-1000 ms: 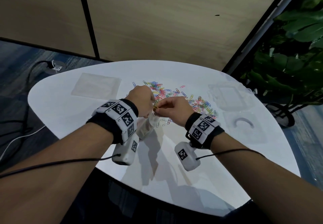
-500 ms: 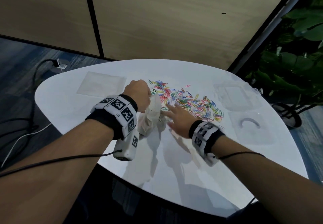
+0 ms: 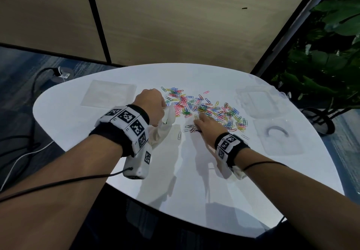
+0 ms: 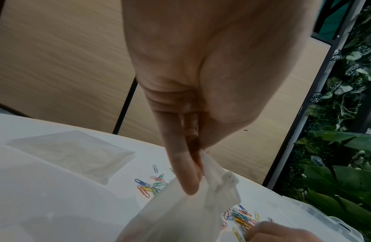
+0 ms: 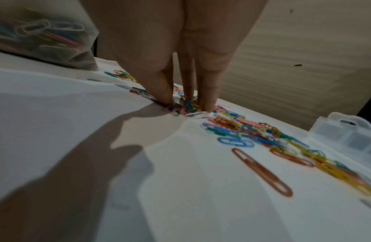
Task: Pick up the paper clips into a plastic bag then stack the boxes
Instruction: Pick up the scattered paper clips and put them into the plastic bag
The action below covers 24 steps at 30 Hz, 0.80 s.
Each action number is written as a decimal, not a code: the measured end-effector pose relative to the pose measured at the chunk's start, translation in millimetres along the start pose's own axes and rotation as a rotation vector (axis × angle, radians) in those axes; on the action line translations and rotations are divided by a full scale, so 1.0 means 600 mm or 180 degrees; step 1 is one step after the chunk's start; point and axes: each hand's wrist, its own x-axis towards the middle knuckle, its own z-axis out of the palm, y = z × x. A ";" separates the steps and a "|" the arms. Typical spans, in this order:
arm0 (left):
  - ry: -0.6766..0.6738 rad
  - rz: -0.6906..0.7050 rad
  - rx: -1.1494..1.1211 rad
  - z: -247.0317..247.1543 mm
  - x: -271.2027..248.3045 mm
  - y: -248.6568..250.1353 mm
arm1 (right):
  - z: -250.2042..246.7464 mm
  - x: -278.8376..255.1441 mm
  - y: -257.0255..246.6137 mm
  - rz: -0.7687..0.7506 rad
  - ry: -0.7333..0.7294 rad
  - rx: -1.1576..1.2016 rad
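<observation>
Coloured paper clips [image 3: 206, 109] lie scattered across the middle of the white table [image 3: 78, 125]. My left hand [image 3: 153, 103] pinches the top edge of a clear plastic bag [image 3: 163, 129], which hangs down to the table with several clips inside [image 5: 41, 32]. In the left wrist view the thumb and fingers [image 4: 186, 172] grip the bag's rim [image 4: 222, 183]. My right hand [image 3: 200, 121] reaches into the near edge of the pile. Its thumb and fingertips [image 5: 207, 98] press down and pinch a small bunch of clips [image 5: 186, 106]. Two clear boxes [image 3: 259, 101] [image 3: 278, 134] sit at the right.
A flat stack of clear bags [image 3: 109, 93] lies at the table's far left. A few loose clips [image 3: 191, 129] lie near my right hand. A wooden wall stands behind the table, plants [image 3: 321, 64] at the right, and cables on the floor at the left.
My right hand left the bag's mouth and moved right and forward onto the clip pile. My left hand keeps hold of the bag, which now hangs lower against the table.
</observation>
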 end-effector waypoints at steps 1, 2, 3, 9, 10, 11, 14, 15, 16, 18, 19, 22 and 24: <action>-0.0001 0.0000 0.0016 0.000 0.000 0.000 | -0.009 0.000 -0.001 -0.0022 0.0073 0.0055; -0.0009 0.0004 0.0036 0.000 -0.001 0.000 | -0.019 0.000 -0.002 -0.0043 0.0163 0.0045; -0.0018 0.0010 0.0049 0.001 0.000 0.001 | -0.028 0.002 -0.002 -0.0044 0.0187 0.0026; -0.0057 0.0030 0.0001 0.006 -0.001 0.005 | -0.062 -0.006 0.044 0.1118 0.0146 0.1080; -0.0066 0.0031 -0.0010 0.007 -0.002 0.006 | -0.065 -0.010 0.055 0.1377 0.0214 0.1518; -0.0072 0.0035 -0.0005 0.007 -0.003 0.008 | -0.070 -0.014 0.061 0.1650 0.0255 0.2101; -0.0102 0.0064 0.0073 0.008 -0.004 0.013 | -0.105 -0.029 0.058 0.2024 0.0215 0.4190; -0.0126 0.0077 0.0087 0.008 -0.004 0.014 | -0.120 -0.031 0.050 0.1944 0.0248 0.4818; -0.0153 0.0089 0.0098 0.008 -0.004 0.015 | -0.137 -0.032 0.040 0.1789 0.0246 0.5309; -0.0201 0.0114 0.0118 0.011 -0.002 0.016 | -0.172 -0.035 0.010 0.1466 0.0140 0.5877; -0.0213 0.0126 0.0111 0.013 0.000 0.016 | -0.189 -0.038 -0.009 0.1316 0.0059 0.6014; -0.0216 0.0131 0.0016 0.020 0.005 0.015 | -0.207 -0.043 -0.064 0.1067 -0.0250 0.6114; -0.0193 0.0134 -0.0028 0.023 0.005 0.015 | -0.197 -0.041 -0.096 0.1155 -0.0350 0.5884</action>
